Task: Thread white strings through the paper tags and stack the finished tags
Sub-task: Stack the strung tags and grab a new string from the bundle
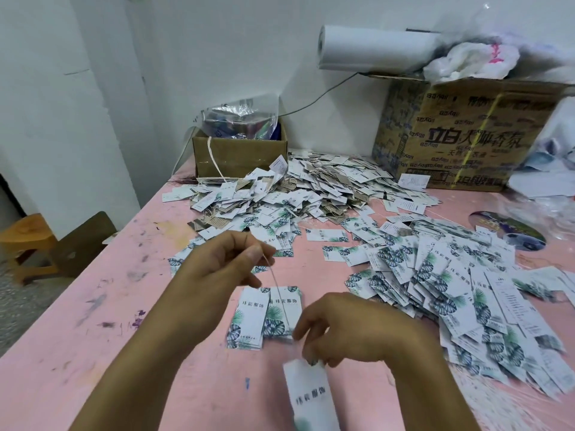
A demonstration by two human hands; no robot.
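Observation:
My left hand [222, 262] pinches the upper end of a thin white string [280, 293] between thumb and fingers, above the pink table [93, 321]. The string runs down and right to my right hand [345, 331], which pinches the top of a white paper tag [314, 396] with a leaf print; the tag hangs low in the view. Between my hands lie two small stacks of tags [264, 315] side by side on the table. A wide heap of loose leaf-print tags [451, 284] spreads out at the right.
A second heap of tags with strings [305, 191] lies farther back. Behind it stand a small open cardboard box [239, 154] with a plastic bag and a large printed carton [460, 132] topped by a paper roll [373, 48]. A wooden stool [28, 241] stands left of the table.

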